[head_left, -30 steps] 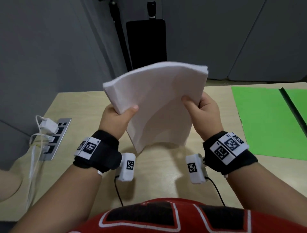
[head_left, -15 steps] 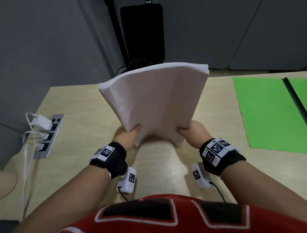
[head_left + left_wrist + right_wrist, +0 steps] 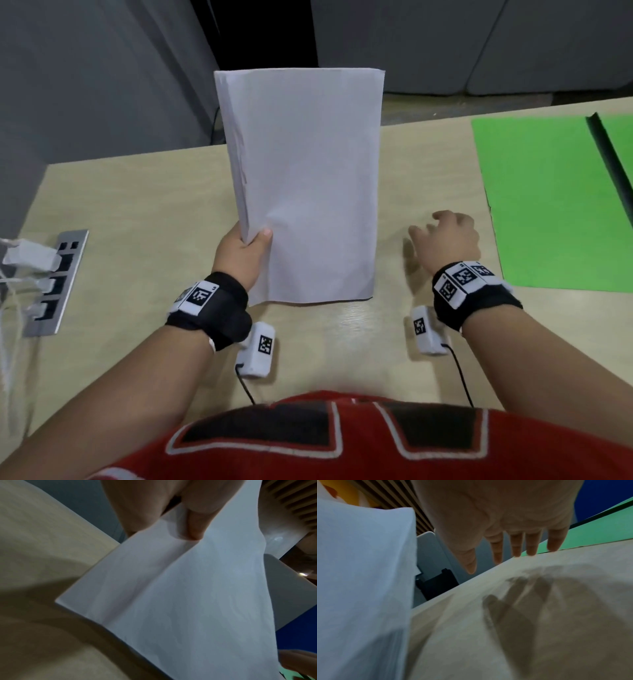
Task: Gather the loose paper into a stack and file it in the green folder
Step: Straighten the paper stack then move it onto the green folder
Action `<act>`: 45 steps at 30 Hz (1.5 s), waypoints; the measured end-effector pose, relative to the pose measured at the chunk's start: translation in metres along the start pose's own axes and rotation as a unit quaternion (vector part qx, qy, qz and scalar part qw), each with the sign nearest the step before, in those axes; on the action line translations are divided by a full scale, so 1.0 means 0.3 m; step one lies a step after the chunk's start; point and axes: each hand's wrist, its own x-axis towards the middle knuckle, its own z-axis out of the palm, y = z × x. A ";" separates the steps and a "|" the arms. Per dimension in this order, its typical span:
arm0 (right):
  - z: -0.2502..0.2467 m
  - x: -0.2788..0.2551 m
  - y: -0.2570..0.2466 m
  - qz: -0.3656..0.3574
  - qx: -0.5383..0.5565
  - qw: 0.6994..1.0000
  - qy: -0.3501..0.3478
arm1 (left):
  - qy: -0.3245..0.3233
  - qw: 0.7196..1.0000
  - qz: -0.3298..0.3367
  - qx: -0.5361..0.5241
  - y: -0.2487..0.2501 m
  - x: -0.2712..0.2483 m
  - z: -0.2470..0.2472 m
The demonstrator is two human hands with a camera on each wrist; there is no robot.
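A white stack of paper [image 3: 305, 185] stands upright on its short edge on the wooden table [image 3: 144, 219]. My left hand [image 3: 245, 251] grips its lower left edge, thumb on the front; the left wrist view shows the thumb pressed on the paper stack [image 3: 180, 601]. My right hand [image 3: 445, 236] hovers open just above the table, to the right of the stack and apart from it, its fingers [image 3: 530, 545] spread and pointing toward the open green folder [image 3: 548, 205]. In the right wrist view the paper [image 3: 361, 581] fills the left side and the folder [image 3: 590, 536] lies beyond the fingertips.
A metal socket panel [image 3: 56, 284] with white chargers and cables is set in the table at the left. A black strip [image 3: 613, 157] runs down the folder's spine. Grey partition walls stand behind the table's far edge.
The stack was held in both hands and curved; it now stands straight on the table. My right hand has let go and moved right toward the folder.
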 end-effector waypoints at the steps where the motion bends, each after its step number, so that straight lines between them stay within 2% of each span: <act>1: -0.001 0.021 0.022 0.020 -0.025 0.999 0.009 | -0.003 1.000 -0.003 -0.002 -0.001 0.008 0.009; 5: 0.005 0.082 0.102 0.115 -0.099 0.987 -0.055 | -0.013 1.000 -0.017 -0.023 -0.008 0.031 0.033; 7: 0.016 0.084 0.119 0.130 -0.116 0.982 -0.078 | -0.014 0.999 -0.023 -0.031 -0.011 0.039 0.037; 10: 0.032 0.045 0.097 0.093 -0.135 0.984 -0.069 | -0.012 0.999 -0.028 -0.043 -0.016 0.047 0.040; 12: 0.037 0.008 0.063 0.041 -0.131 0.988 -0.065 | -0.012 0.998 -0.029 -0.053 -0.022 0.047 0.038; 15: 0.039 -0.018 0.022 -0.019 -0.050 0.996 -0.077 | -0.012 0.998 -0.032 -0.060 -0.035 0.037 0.021; 17: 0.035 -0.028 0.018 -0.012 -0.035 0.998 -0.059 | -0.011 0.997 -0.033 -0.065 -0.046 0.029 -0.001; 19: 0.033 -0.039 0.034 0.010 -0.083 0.996 -0.021 | -0.010 0.997 -0.033 -0.066 -0.058 0.022 -0.028; 20: 0.033 -0.045 0.047 0.023 -0.108 0.994 -0.024 | -0.007 0.997 -0.034 -0.068 -0.064 0.020 -0.042; 23: 0.048 -0.061 0.086 0.043 -0.157 0.980 -0.110 | 0.003 0.996 -0.032 -0.078 -0.076 0.013 -0.079; 28: 0.076 -0.151 0.047 -0.066 -0.216 0.954 -0.197 | 0.019 0.995 -0.035 -0.097 -0.102 -0.003 -0.114; 30: 0.083 -0.194 -0.010 -0.116 -0.169 0.950 -0.237 | 0.021 0.993 -0.036 -0.109 -0.107 -0.012 -0.123; 32: 0.090 -0.214 -0.061 -0.137 -0.028 0.957 -0.254 | 0.024 0.992 -0.033 -0.119 -0.112 -0.021 -0.131; 34: 0.080 -0.205 -0.085 -0.112 0.093 0.970 -0.192 | 0.028 0.992 -0.027 -0.117 -0.114 -0.029 -0.145; 35: 0.072 -0.189 -0.084 -0.094 0.096 0.981 -0.143 | 0.030 0.993 -0.025 -0.115 -0.117 -0.032 -0.152; 37: 0.052 -0.157 -0.055 -0.054 -0.023 0.994 -0.091 | 0.035 0.993 -0.027 -0.114 -0.127 -0.037 -0.169; 39: 0.054 -0.141 -0.008 -0.052 -0.167 0.976 -0.126 | 0.039 0.992 -0.035 -0.116 -0.136 -0.042 -0.181; 40: 0.060 -0.145 0.006 -0.066 -0.202 0.965 -0.153 | 0.040 0.992 -0.036 -0.118 -0.141 -0.044 -0.185; 43: 0.081 -0.195 -0.010 -0.155 -0.208 0.941 -0.218 | 0.043 0.990 -0.041 -0.129 -0.141 -0.050 -0.190; 45: 0.080 -0.235 -0.056 -0.212 -0.166 0.927 -0.262 | 0.042 0.989 -0.042 -0.135 -0.139 -0.049 -0.188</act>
